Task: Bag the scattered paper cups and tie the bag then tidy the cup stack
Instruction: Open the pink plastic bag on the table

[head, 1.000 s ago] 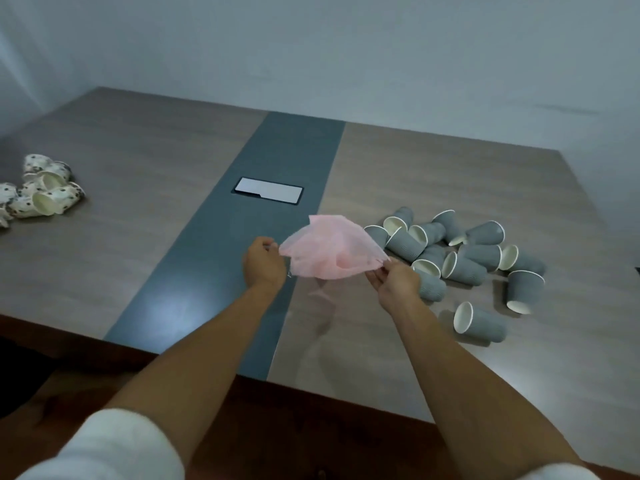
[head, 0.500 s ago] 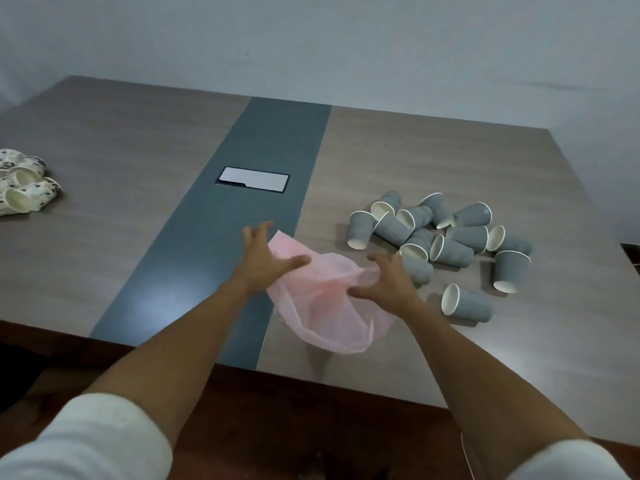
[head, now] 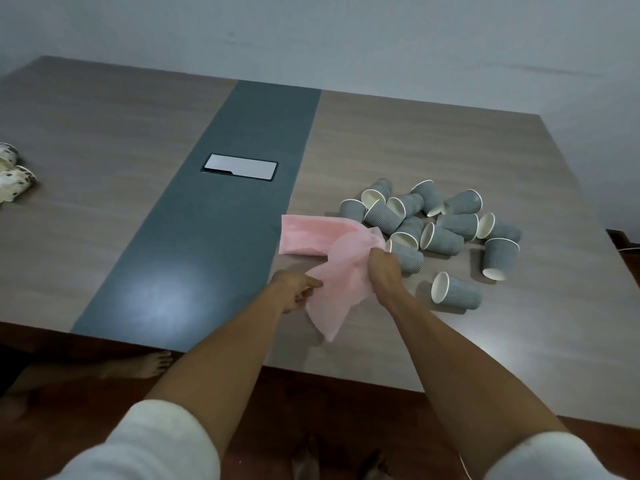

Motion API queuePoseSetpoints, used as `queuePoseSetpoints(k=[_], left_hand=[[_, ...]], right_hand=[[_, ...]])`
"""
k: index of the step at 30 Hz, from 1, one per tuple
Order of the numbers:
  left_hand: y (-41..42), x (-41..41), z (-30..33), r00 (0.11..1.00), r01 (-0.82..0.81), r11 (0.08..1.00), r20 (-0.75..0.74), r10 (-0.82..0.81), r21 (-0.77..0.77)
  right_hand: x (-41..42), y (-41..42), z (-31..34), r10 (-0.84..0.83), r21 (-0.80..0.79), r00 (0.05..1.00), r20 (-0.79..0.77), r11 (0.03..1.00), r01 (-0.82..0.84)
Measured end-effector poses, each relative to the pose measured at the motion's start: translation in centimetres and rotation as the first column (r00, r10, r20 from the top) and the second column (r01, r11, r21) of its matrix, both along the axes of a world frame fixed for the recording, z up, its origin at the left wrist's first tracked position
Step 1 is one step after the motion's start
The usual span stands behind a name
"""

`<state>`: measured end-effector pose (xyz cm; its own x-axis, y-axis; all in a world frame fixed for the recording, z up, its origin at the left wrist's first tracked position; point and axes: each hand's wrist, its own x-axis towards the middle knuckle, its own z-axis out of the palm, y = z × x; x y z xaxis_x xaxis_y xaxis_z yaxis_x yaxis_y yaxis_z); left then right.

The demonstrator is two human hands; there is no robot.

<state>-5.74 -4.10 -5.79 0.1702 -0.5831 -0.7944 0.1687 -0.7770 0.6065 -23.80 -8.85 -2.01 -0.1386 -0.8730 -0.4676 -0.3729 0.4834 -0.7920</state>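
Opening the bag: both hands work a pink plastic bag (head: 332, 268) above the near middle of the table (head: 433, 140).
Left hand (head: 298, 291): fingers curled, pinching the bag's near left edge.
Right hand (head: 381, 268): fist closed round a bunched fold of the bag, just at 9 o'clock of the cup pile.
Bag position: part lies flat on the table toward 11 o'clock of the hands; a loose corner hangs toward 6 o'clock.
Grey paper cups (head: 440, 226): all lying scattered at 2 o'clock of the hands, none bagged.
Progress: judged at the very start; mouth not yet spread, bagging, tying and stack tidying all remain.
Spotted cups (head: 14, 178): a small cluster at the far left edge, 9 o'clock, cut off by the frame.
Clearance: near table edge lies close under the forearms; wide bare surface toward 12 o'clock, apart from an inset panel (head: 240, 167) on the grey centre strip (head: 214, 237).
Risk: the outermost cup (head: 500, 258) stands nearest the right edge, with room to spare.
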Motion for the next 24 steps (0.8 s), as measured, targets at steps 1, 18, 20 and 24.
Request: queuePoseSetpoints(k=[1, 18, 20, 24], left_hand=[[-0.1, -0.4, -0.3, 0.999, -0.025, 1.000, 0.032, 0.025, -0.016], [2.1, 6.9, 2.2, 0.931, -0.364, 0.915, -0.055, 0.360, -0.175], [2.1, 7.4, 2.8, 0.965, -0.260, 0.951, -0.016, 0.261, -0.168], [1.1, 6.0, 4.3, 0.975, -0.199, 0.962, -0.137, 0.175, -0.187]], right_hand=[[0.1, -0.2, 0.1, -0.030, 0.015, 0.996, 0.083, 0.999, 0.029], [-5.8, -2.0, -2.3, -0.293, -0.035, 0.955, 0.045, 0.955, 0.295], [-6.4, -1.8, -3.3, -0.109, -0.297, 0.950, -0.291, 0.955, 0.019], [-4.1, -1.2, -2.8, 0.148, -0.258, 0.919, -0.366, 0.932, -0.254]])
